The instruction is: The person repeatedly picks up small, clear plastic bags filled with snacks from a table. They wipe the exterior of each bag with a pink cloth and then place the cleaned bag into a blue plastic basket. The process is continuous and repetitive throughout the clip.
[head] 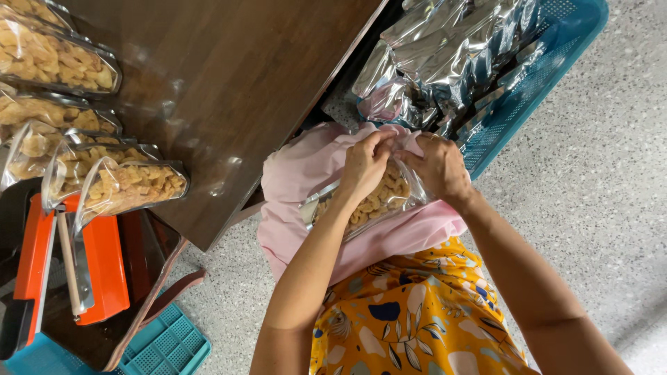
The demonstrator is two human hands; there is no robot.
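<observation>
My left hand [364, 165] and my right hand [440, 167] meet at the top edge of a clear pouch of pale yellow snack pieces [379, 201]. Both pinch the pouch's opening, fingers closed on it. The pouch lies on a pink cloth [306, 173] spread over my lap, above a yellow patterned garment [410, 312].
A dark wooden table [229, 83] stands at the left with several filled clear pouches [128, 186] along its edge. An orange heat sealer [83, 264] sits below them. A blue plastic crate [549, 62] on the speckled floor holds silver foil bags [445, 48]. Another blue crate [167, 344] is at bottom left.
</observation>
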